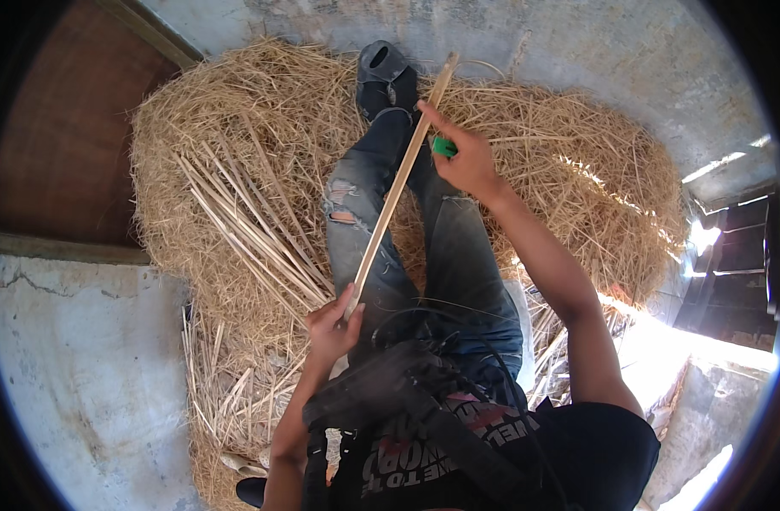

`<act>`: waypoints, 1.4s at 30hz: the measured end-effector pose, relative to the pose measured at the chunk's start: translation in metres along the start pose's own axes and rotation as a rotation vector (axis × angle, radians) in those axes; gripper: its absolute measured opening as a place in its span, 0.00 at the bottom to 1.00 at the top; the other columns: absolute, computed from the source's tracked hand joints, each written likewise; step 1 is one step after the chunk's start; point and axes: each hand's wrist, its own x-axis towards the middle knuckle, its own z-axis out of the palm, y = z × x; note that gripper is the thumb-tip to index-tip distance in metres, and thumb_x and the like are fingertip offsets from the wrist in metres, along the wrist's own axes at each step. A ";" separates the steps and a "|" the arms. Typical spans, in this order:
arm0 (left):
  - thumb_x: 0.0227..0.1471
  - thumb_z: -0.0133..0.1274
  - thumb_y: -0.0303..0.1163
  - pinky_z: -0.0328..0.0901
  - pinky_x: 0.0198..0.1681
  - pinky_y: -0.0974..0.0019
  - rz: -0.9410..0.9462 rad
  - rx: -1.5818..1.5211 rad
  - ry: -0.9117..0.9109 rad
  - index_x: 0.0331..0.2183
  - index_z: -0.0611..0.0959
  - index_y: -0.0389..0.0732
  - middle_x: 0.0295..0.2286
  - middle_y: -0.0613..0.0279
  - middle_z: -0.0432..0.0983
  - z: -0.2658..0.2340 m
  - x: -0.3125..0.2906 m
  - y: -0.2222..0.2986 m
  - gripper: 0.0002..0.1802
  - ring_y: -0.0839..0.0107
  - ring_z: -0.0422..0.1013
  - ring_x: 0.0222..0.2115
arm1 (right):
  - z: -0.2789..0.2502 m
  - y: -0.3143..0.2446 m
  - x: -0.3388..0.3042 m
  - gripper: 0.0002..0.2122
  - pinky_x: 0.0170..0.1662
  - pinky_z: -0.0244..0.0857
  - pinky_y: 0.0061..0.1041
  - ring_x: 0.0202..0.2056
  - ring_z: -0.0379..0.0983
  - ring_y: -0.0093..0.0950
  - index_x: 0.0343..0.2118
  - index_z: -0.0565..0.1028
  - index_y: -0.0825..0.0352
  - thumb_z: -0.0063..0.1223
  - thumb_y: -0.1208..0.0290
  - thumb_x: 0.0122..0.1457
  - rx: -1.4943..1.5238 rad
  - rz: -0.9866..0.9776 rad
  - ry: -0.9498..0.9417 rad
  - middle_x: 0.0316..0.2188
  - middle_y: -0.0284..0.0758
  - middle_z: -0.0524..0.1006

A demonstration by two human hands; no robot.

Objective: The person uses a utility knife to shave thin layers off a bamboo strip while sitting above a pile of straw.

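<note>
A long, pale bamboo strip [391,200] runs slantwise over my legs, from near my waist up past my feet. My left hand [329,330] is closed around its lower end, the thumb and fingers pinching it. Farther up, my right hand [469,163] grips a green-handled tool [444,146]; only a short piece of the green shows, and its blade or tip cannot be made out. The index finger of that hand stretches out to the strip's edge near the far end.
Straw [245,94] is heaped around my jeans-clad legs [458,247]. A bundle of thin split strips [245,226] lies to the left. Concrete walls [74,358] enclose the space, with a brown panel [74,128] at far left. Bright sunlight enters at right.
</note>
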 end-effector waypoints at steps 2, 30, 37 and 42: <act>0.47 0.67 0.22 0.64 0.20 0.72 -0.008 0.008 -0.012 0.52 0.85 0.36 0.21 0.54 0.79 0.000 -0.003 -0.002 0.27 0.74 0.70 0.14 | -0.001 0.005 0.004 0.37 0.27 0.71 0.32 0.21 0.77 0.37 0.67 0.67 0.46 0.60 0.78 0.52 -0.030 0.012 0.084 0.24 0.42 0.79; 0.48 0.66 0.23 0.71 0.26 0.60 -0.182 0.149 -0.144 0.53 0.83 0.39 0.22 0.54 0.77 -0.011 -0.046 -0.007 0.28 0.59 0.76 0.20 | 0.103 -0.042 -0.095 0.11 0.44 0.76 0.48 0.37 0.80 0.55 0.29 0.82 0.72 0.59 0.69 0.47 -0.166 0.492 -0.680 0.31 0.54 0.81; 0.49 0.64 0.25 0.71 0.26 0.58 -0.157 0.191 -0.166 0.55 0.82 0.40 0.21 0.55 0.76 -0.013 -0.049 -0.009 0.28 0.58 0.76 0.20 | 0.110 -0.040 -0.088 0.11 0.44 0.76 0.49 0.37 0.80 0.56 0.28 0.82 0.72 0.60 0.70 0.44 -0.192 0.528 -0.593 0.30 0.55 0.81; 0.48 0.64 0.24 0.72 0.27 0.57 -0.166 0.170 -0.173 0.56 0.82 0.40 0.22 0.54 0.76 -0.017 -0.049 -0.011 0.30 0.57 0.76 0.20 | 0.111 -0.039 -0.080 0.12 0.44 0.76 0.47 0.40 0.81 0.52 0.31 0.83 0.70 0.64 0.69 0.45 -0.227 0.533 -0.653 0.35 0.53 0.82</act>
